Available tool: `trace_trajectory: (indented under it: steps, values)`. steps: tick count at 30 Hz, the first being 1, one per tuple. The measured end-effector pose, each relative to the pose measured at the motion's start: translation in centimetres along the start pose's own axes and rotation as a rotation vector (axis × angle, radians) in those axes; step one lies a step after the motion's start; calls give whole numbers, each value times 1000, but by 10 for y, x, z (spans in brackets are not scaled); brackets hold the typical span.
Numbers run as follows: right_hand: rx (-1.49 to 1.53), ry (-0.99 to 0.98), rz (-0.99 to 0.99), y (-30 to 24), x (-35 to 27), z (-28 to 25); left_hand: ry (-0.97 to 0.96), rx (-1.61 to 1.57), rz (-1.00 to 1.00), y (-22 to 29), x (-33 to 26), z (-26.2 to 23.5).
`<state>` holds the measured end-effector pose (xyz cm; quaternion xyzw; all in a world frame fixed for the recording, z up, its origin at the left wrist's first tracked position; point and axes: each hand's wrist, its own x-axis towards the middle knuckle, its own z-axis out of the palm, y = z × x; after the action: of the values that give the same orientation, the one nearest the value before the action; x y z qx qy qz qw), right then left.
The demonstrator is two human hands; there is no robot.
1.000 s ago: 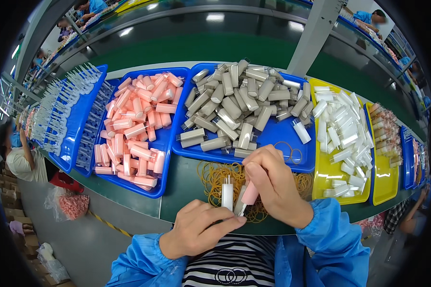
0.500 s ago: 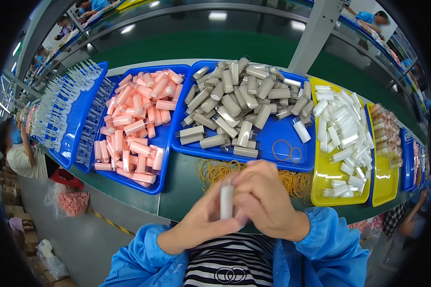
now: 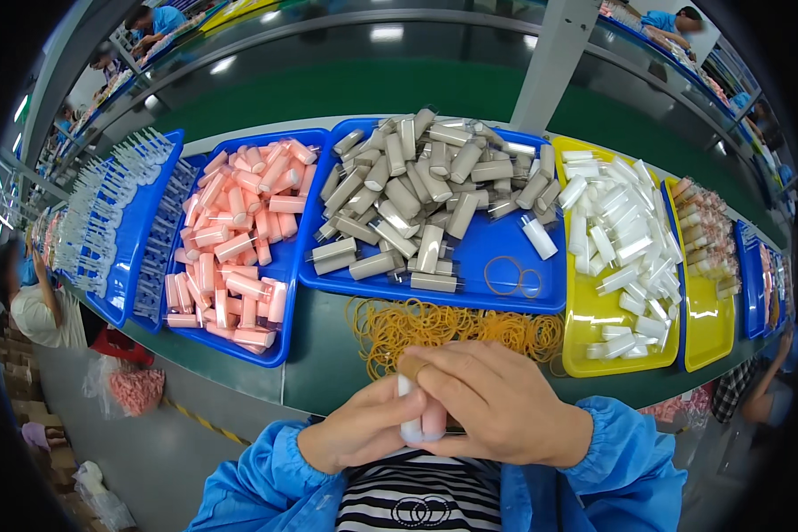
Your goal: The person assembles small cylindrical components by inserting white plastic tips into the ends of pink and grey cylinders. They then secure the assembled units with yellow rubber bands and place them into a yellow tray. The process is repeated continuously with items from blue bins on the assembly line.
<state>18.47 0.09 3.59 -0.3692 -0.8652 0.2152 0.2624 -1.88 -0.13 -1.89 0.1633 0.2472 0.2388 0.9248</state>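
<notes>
Close to my chest, my left hand (image 3: 361, 431) and my right hand (image 3: 496, 403) hold a small bundle of tubes (image 3: 421, 415) together: a white one, a pink one and a tan one on top. My right hand covers most of the bundle. Just beyond my hands a pile of yellow rubber bands (image 3: 457, 328) lies on the green table. Behind it stand a blue tray of tan tubes (image 3: 505, 248), a blue tray of pink tubes (image 3: 279, 306) and a yellow tray of white tubes (image 3: 585, 341).
Further blue trays (image 3: 124, 266) of clear parts stand at the far left, another yellow tray (image 3: 705, 328) and blue trays at the right. A grey post (image 3: 554, 62) rises behind the trays. Other people sit at the left, right and far back.
My hands have drawn together near my chest. The pink tube that my right hand held apart from the white one now sits beside it in one bundle, with my right hand closed over it.
</notes>
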Motion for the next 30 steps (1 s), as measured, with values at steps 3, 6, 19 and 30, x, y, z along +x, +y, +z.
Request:
trace_trajectory:
  steps: [3,6,19,30]
  values:
    - [23,3,-39,1,-2,6,14,30,-28,-9,-5,-1]
    - [29,-57,-43,-1,-7,4,-54,32,-26,-18,-7,-3]
    - [-51,208,118,61,0,-19,-155,140,28,-4,2,12]
    - [-579,134,239,107,13,-23,262,653,179,24,-7,29]
